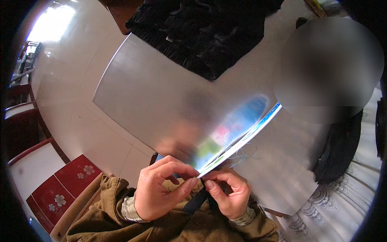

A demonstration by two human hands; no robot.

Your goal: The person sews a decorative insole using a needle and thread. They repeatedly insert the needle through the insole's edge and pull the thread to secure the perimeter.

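Observation:
A thin booklet point(242, 139), with blue and green along its edge, stands nearly edge-on and slants up to the right from my hands. My left hand point(164, 186) pinches its near end between thumb and fingers. On the other side of that end, my right hand point(229, 190) has its thumb and fingertips close together, beside or touching the edge. What those fingertips hold is too small to tell. Loops of fine pale thread point(242, 152) hang by the booklet's middle on both sides. Its colours reflect in the glossy tabletop.
The grey glossy table point(145, 78) bears a folded black textured cloth or garment point(205, 33). At left is a chair with a red flowered panel point(60, 193). A blurred patch point(328, 69) covers the right side, above dark fabric point(337, 148) and a white patterned curtain point(320, 208).

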